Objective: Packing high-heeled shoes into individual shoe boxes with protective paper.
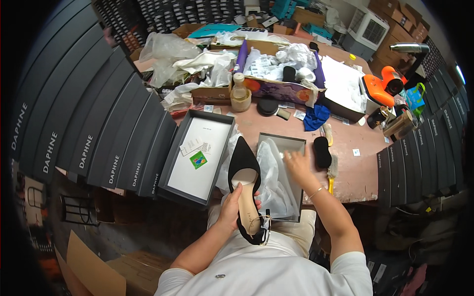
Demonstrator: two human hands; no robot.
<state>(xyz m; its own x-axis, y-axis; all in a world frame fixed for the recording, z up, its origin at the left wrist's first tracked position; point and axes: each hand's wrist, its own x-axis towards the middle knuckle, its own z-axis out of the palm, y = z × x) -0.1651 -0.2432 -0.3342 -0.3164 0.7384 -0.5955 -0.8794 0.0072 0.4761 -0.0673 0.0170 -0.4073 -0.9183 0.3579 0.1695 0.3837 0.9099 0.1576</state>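
My left hand (229, 207) is closed around a black pointed-toe shoe (244, 151), toe away from me, beige insole facing up. A thin ankle strap and a small dangling piece (267, 224) hang at its heel. My right hand (297, 167) is over the right side of an open grey shoebox (300, 190), near the white tissue paper (270, 175) inside; its slightly blurred fingers look apart, with nothing clearly held. Left of the shoe sits a dark-rimmed box part (183, 185) with a white inside, holding a green packet (198, 160) and printed slips (190, 145).
Dark shoeboxes are stacked at left (98, 143) and right (412, 167). Beyond the shoe lie a purple carton (286, 91) of white items, a glue bottle (239, 89) and a blue cloth (316, 117). A brush (332, 170) and a black oblong object (322, 152) lie right of the shoebox.
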